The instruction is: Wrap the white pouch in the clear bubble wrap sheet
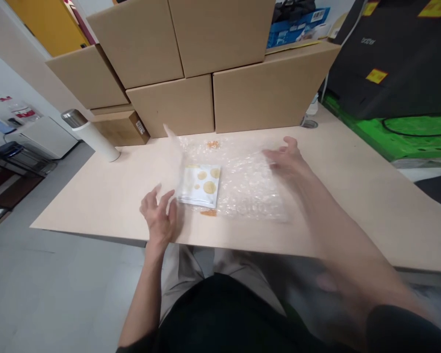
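A sheet of clear bubble wrap (248, 184) lies flat on the pale wooden table (356, 191). On its left part rests a small white packet (200, 186) printed with yellow circles. My left hand (159, 215) hovers open just left of the packet, fingers spread, touching nothing that I can see. My right hand (288, 159) is blurred, open, above the right end of the bubble wrap. A small orange scrap (213, 144) sits at the wrap's far edge and another orange scrap (208, 213) at its near edge.
Several cardboard boxes (191, 63) are stacked along the table's back. A white flask with a metal cap (91, 135) stands at the back left. A black printer (397, 59) and green surface (407, 135) are at the right. Shelving stands on the floor at far left.
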Action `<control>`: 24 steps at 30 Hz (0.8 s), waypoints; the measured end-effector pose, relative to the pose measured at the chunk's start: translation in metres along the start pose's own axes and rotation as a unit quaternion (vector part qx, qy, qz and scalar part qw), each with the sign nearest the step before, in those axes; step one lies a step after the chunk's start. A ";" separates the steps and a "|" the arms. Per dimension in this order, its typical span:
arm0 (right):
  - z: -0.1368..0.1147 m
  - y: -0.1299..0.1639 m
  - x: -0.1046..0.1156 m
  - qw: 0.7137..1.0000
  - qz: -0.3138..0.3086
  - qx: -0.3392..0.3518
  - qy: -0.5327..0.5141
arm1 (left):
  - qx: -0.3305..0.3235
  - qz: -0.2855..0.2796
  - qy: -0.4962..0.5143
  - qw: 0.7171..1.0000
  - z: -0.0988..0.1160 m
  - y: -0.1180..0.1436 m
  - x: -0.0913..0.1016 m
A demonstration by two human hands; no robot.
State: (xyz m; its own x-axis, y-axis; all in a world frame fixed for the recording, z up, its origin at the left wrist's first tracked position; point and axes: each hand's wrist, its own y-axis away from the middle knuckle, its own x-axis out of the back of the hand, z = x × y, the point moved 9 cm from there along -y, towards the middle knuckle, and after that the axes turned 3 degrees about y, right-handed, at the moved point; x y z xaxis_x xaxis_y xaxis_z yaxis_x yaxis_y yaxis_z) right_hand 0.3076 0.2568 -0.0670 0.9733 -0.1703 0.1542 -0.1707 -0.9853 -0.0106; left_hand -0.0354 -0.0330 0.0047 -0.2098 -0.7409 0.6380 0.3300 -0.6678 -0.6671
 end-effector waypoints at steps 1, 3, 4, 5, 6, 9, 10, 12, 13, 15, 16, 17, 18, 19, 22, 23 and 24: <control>-0.001 0.004 -0.002 1.000 -0.009 -0.024 0.000 | 0.036 0.000 0.024 0.999 -0.012 0.001 -0.001; -0.006 0.011 -0.003 0.999 -0.012 -0.048 -0.016 | 0.130 0.027 0.051 0.990 -0.046 0.009 0.004; -0.011 0.012 -0.001 0.999 -0.004 -0.041 -0.031 | 0.178 0.035 0.048 0.982 -0.063 0.016 0.007; -0.017 0.011 0.003 0.998 0.009 -0.031 -0.044 | 0.215 0.031 0.032 0.976 -0.076 0.023 0.010; -0.021 0.010 0.007 0.998 0.024 -0.023 -0.054 | 0.236 0.016 0.007 0.972 -0.083 0.029 0.012; -0.024 0.004 0.021 0.996 0.076 -0.012 -0.046 | 0.187 0.005 -0.098 0.977 -0.071 0.034 0.026; -0.023 0.001 0.026 0.995 0.092 -0.011 -0.038 | 0.150 0.034 -0.124 0.980 -0.057 0.033 0.034; -0.020 -0.003 0.033 0.993 0.120 -0.007 -0.023 | 0.088 0.094 -0.128 0.983 -0.027 0.027 0.046; -0.019 -0.005 0.035 0.992 0.128 -0.003 -0.016 | 0.069 0.096 -0.108 0.987 -0.015 0.023 0.044; -0.016 -0.008 0.037 0.990 0.139 0.006 -0.005 | 0.051 0.030 -0.065 0.996 0.002 0.009 0.023; -0.015 -0.009 0.037 0.990 0.141 0.010 0.001 | 0.051 -0.026 -0.053 0.997 0.006 0.002 0.005; -0.014 -0.009 0.037 0.990 0.142 0.012 0.008 | 0.061 -0.080 -0.053 0.993 0.007 -0.004 -0.013; -0.013 -0.008 0.037 0.990 0.141 0.013 0.014 | 0.075 -0.131 -0.057 0.987 0.007 -0.008 -0.030; -0.012 -0.007 0.036 0.990 0.139 0.012 0.020 | 0.089 -0.177 -0.060 0.978 0.005 -0.011 -0.047; -0.009 -0.005 0.034 0.991 0.127 0.009 0.038 | 0.124 -0.243 -0.031 0.962 0.001 -0.014 -0.080; -0.008 -0.004 0.034 0.991 0.125 0.010 0.044 | 0.137 -0.249 0.000 0.959 -0.001 -0.014 -0.085; -0.008 -0.004 0.034 0.991 0.124 0.010 0.049 | 0.151 -0.250 0.037 0.956 -0.003 -0.013 -0.088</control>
State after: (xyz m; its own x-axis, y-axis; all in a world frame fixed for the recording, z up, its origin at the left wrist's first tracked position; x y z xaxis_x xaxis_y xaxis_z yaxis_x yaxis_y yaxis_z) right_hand 0.3404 0.2545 -0.0537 0.8815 -0.4067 0.2401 -0.3997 -0.9132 -0.0792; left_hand -0.0237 0.0406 -0.0438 -0.4717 -0.3444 0.8117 0.4194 -0.8974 -0.1370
